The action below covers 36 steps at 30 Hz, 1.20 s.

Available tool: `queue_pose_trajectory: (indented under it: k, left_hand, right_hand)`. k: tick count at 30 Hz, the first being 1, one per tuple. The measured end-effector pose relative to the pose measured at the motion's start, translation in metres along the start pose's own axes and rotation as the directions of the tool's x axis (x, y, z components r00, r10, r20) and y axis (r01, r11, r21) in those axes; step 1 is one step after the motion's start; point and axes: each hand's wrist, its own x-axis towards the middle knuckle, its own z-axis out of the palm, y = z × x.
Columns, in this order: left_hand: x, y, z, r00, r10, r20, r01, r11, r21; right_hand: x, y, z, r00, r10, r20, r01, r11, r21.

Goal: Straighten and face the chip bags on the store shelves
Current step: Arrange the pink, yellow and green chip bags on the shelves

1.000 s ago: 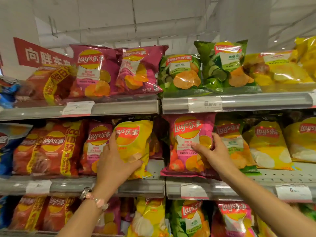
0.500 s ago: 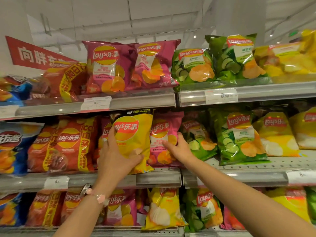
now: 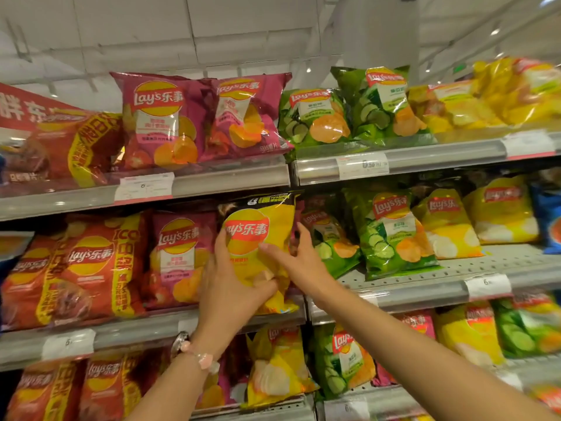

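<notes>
- Head view: 3 shelf levels of chip bags, seen from below and in front.
- Yellow bag (image 3: 261, 247): upright on the middle shelf (image 3: 394, 296), at the joint between the 2 shelf sections, front panel facing out, black strip along its top edge.
- Left hand (image 3: 230, 287): gripping the yellow bag at its lower left, thumb hooked under the lower front, index finger extended up the left edge. Beaded bracelet (image 3: 197, 357) on the wrist.
- Right hand (image 3: 299, 262): reaching in from the lower right; thumb laid across the front of the yellow bag, remaining fingers curled round its right edge, their tips hidden behind it.
- Pink bag (image 3: 179, 256): just beside the yellow bag on the left, upright, partly covered by the left hand.
- Red bags (image 3: 88, 268): further left on the same shelf.
- Green bags (image 3: 388, 232): to the right of the yellow bag, 1 leaning, 1 upright; more yellow bags beyond them.
- Top shelf (image 3: 425, 159): pink, green and yellow bags in a row, tilted back.
- Price tags (image 3: 362, 165): clipped along the shelf fronts; print too blurred to read in full.
</notes>
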Motion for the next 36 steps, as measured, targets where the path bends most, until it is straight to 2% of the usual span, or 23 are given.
queue_pose_trajectory:
  k: [2,4,7,9,12,14,17,19,22,24,26,28,30,33,36]
  left_hand:
    - [-0.003,0.01,0.01,0.999,0.039,0.037,-0.039,0.999,-0.014]
    - [-0.005,0.019,0.018,0.994,0.074,0.077,-0.07,0.996,-0.053]
    - [-0.006,0.029,0.026,0.98,0.096,0.173,-0.052,0.969,-0.241]
    - [-0.005,0.037,0.031,0.968,0.088,0.236,0.02,0.908,-0.42]
    - [0.001,0.05,0.041,0.931,0.035,0.363,0.216,0.75,-0.625]
    - [0.005,0.06,0.051,0.863,0.017,0.505,0.369,0.662,-0.653]
    - [0.004,0.078,0.069,0.745,0.015,0.667,0.527,0.599,-0.602]
    - [0.001,0.091,0.083,0.721,0.057,0.691,0.544,0.572,-0.614]
    - [-0.003,0.111,0.105,0.719,0.067,0.692,0.569,0.514,-0.642]
    - [-0.005,0.125,0.121,0.736,0.027,0.676,0.589,0.466,-0.66]
    - [-0.007,0.141,0.138,0.775,-0.021,0.632,0.568,0.462,-0.681]
    - [-0.008,0.158,0.157,0.822,-0.057,0.566,0.523,0.467,-0.713]
    - [-0.009,0.175,0.175,0.85,-0.092,0.518,0.499,0.457,-0.737]
    - [-0.012,0.201,0.201,0.834,-0.128,0.536,0.532,0.439,-0.724]
    - [-0.018,0.226,0.228,0.828,-0.084,0.554,0.533,0.423,-0.733]
  right_hand:
    - [-0.004,-0.008,-0.009,0.997,0.074,-0.019,-0.073,0.997,0.039]
    - [-0.009,-0.013,-0.022,0.996,0.068,-0.066,-0.066,0.998,0.025]
    - [-0.015,-0.015,-0.049,0.996,0.038,-0.078,-0.035,0.998,0.043]
    - [-0.021,-0.015,-0.07,0.995,0.031,-0.097,-0.026,0.998,0.05]
    - [-0.032,-0.009,-0.101,0.993,0.027,-0.115,-0.014,0.993,0.116]
    - [-0.04,-0.004,-0.12,0.995,0.034,-0.095,-0.019,0.987,0.159]
    - [-0.051,0.001,-0.146,0.998,0.034,-0.062,-0.022,0.983,0.181]
    - [-0.054,0.002,-0.165,0.997,0.031,-0.067,-0.019,0.985,0.173]
    - [-0.056,0.002,-0.192,0.992,0.042,-0.118,-0.022,0.987,0.159]
    - [-0.056,0.002,-0.208,0.983,0.024,-0.181,-0.013,0.998,0.063]
    - [-0.057,0.001,-0.225,0.959,-0.046,-0.279,-0.003,0.985,-0.173]
    - [-0.058,0.001,-0.242,0.933,-0.149,-0.327,0.004,0.914,-0.407]
    - [-0.061,0.002,-0.256,0.937,-0.221,-0.27,0.041,0.839,-0.543]
    - [-0.065,0.002,-0.277,0.953,-0.229,-0.2,0.031,0.728,-0.685]
    - [-0.063,0.006,-0.307,0.948,-0.241,-0.21,0.019,0.699,-0.715]
